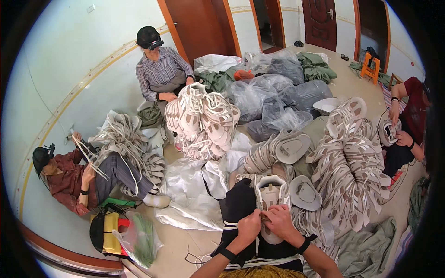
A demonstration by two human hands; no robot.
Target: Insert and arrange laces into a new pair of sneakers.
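Observation:
A beige and white shoe upper (272, 191) lies across my dark-clothed lap, its opening facing away from me. My left hand (249, 228) is closed in a pinch at the upper's front part, from the left side. Opposite it, my right hand (282, 222) grips the same upper with bent fingers, and the fingertips of both hands nearly meet over the lacing area. Whether a lace sits between them is too small to tell. White laces (264, 262) stretch over my lap below the wrists. Just right of the upper rests a loose pale shoe piece (306, 193).
Large stacks of shoe uppers (347, 171) rise at the right, with another bundle (201, 118) ahead. Three other people sit around, handling uppers or laces. Grey plastic bags (264, 99) pile up behind. White sacking (190, 194) and a clear bag (141, 238) lie left.

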